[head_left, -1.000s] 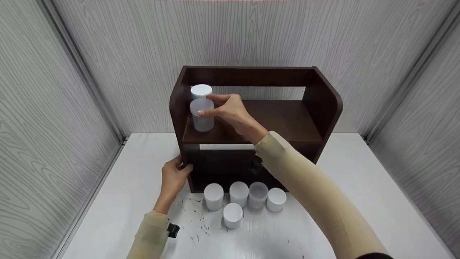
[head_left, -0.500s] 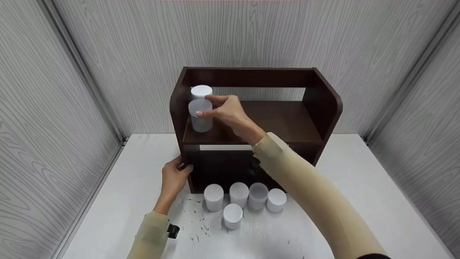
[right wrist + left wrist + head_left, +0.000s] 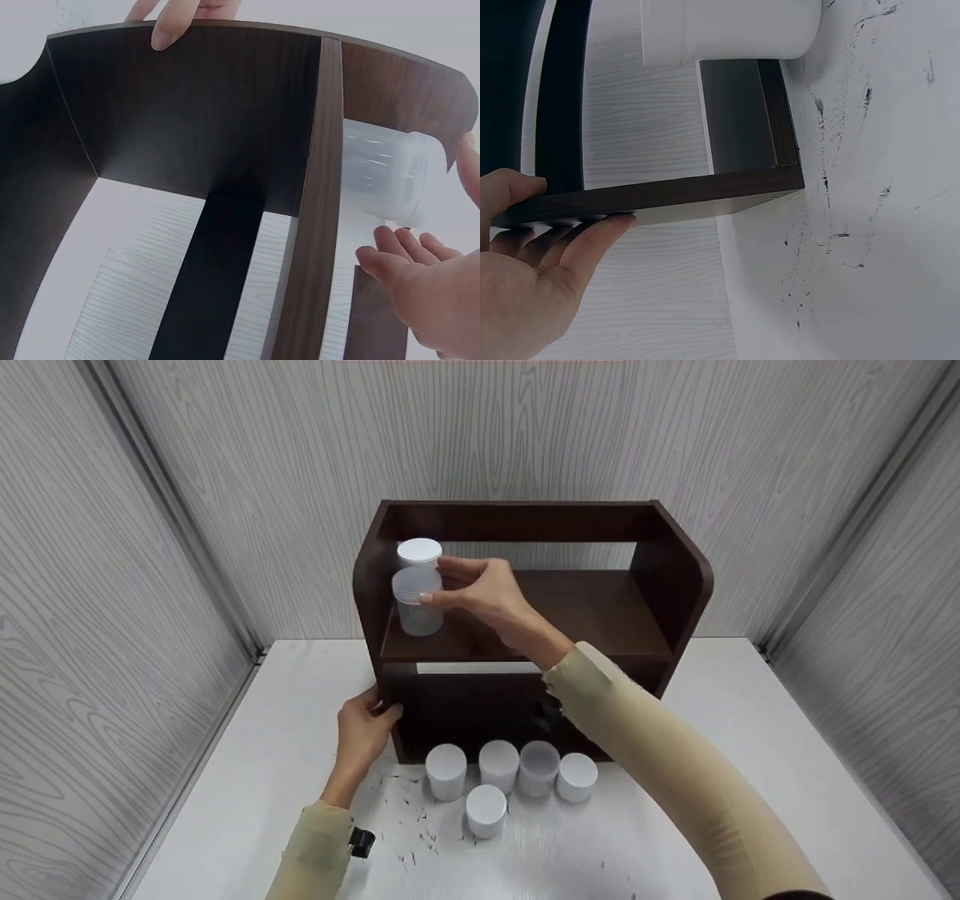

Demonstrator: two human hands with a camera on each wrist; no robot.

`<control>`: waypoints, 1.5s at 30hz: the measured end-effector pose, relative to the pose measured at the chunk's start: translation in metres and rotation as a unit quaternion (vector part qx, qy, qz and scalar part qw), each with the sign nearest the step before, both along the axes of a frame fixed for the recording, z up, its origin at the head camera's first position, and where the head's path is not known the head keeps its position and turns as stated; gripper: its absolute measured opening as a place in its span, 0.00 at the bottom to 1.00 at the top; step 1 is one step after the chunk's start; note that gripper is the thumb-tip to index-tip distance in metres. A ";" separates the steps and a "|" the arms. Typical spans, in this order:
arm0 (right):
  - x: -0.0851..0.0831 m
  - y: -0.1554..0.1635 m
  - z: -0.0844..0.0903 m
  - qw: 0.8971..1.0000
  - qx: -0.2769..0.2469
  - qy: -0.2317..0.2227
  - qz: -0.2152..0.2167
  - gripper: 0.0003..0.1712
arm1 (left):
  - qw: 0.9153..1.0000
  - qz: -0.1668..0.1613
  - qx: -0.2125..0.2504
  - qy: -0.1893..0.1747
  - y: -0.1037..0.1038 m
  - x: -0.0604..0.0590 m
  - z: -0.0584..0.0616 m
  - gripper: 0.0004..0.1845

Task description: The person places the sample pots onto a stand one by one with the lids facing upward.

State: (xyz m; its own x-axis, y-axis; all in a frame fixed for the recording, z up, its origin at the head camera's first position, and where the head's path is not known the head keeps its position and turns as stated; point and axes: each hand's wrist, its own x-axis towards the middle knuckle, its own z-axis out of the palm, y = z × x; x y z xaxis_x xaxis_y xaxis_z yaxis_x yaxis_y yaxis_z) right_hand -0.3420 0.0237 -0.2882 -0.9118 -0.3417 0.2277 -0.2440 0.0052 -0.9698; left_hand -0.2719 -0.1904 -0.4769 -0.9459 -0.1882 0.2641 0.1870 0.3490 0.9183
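Right hand (image 3: 487,589) pinches the clear jar (image 3: 418,600) on the shelf unit's (image 3: 679,562) upper board, front-left, w/ 1 white-lidded jar (image 3: 419,552) behind; left hand (image 3: 364,729) grips the side panel; I reckon it's light, stiff, slick plastic, so hold mid-body.

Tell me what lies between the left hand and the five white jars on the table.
In the head view, between the left hand and white plastic jars, only white tabletop with small dark specks.
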 end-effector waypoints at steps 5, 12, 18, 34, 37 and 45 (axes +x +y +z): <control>0.014 0.016 0.001 1.000 -0.023 0.009 0.016 0.43 | 1.000 -0.003 -0.003 -0.001 0.000 -0.001 0.000 0.28; 0.043 0.043 -0.003 0.999 -0.006 0.046 0.006 0.41 | 1.000 -0.004 -0.015 0.006 -0.001 -0.001 0.000 0.25; 0.066 0.069 -0.020 0.998 -0.035 0.039 0.022 0.38 | 1.000 -0.001 -0.011 -0.005 -0.001 -0.001 -0.002 0.25; 0.120 0.133 -0.083 0.998 -0.027 0.024 0.048 0.36 | 1.000 0.002 -0.009 -0.002 -0.002 -0.002 -0.002 0.26; 0.126 0.144 -0.095 0.998 -0.022 0.023 0.051 0.35 | 1.000 0.000 -0.009 -0.002 -0.002 -0.003 -0.002 0.27; 0.135 0.165 -0.133 1.000 0.008 0.003 0.022 0.33 | 1.000 0.003 -0.010 -0.006 -0.001 -0.002 -0.002 0.28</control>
